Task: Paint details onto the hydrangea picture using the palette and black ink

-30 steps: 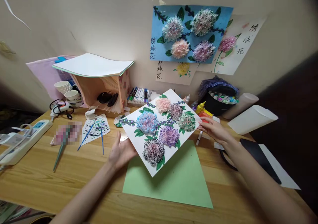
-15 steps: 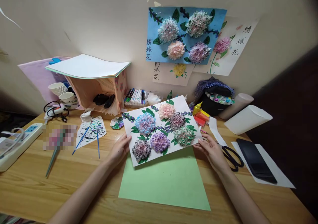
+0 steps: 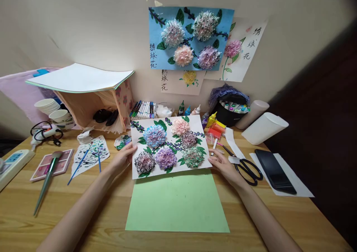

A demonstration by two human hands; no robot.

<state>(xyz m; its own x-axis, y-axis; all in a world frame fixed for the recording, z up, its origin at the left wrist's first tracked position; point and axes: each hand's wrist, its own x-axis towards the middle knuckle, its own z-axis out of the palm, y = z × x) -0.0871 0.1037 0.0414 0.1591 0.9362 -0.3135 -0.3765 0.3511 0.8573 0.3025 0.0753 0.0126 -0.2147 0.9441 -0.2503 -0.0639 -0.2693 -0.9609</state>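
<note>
Between both hands is a white paper flower picture (image 3: 170,174), with several raised fluffy flowers in blue, pink, purple, green and black, and painted green leaves. My left hand (image 3: 122,159) grips its left edge. At the right edge my right hand (image 3: 221,165) holds it, thumb on top and the other fingers partly hidden. The picture is tilted up toward me above a light green sheet of paper (image 3: 178,203) that lies on the wooden table. Black-handled scissors (image 3: 248,170) lie just right of my right hand.
A makeup brush (image 3: 46,183), thin blue paintbrushes (image 3: 80,164) and a power strip (image 3: 15,166) lie at left. Behind stand a box (image 3: 122,99), markers (image 3: 143,109) and paint bottles (image 3: 195,110). To the right are a white cup (image 3: 264,128) and a phone (image 3: 275,172). A blue flower picture (image 3: 192,40) hangs on the wall.
The held picture has turned to sit more level, its right side lowered. Both hands still grip it. The whole view has shifted, so most things appear further left.
</note>
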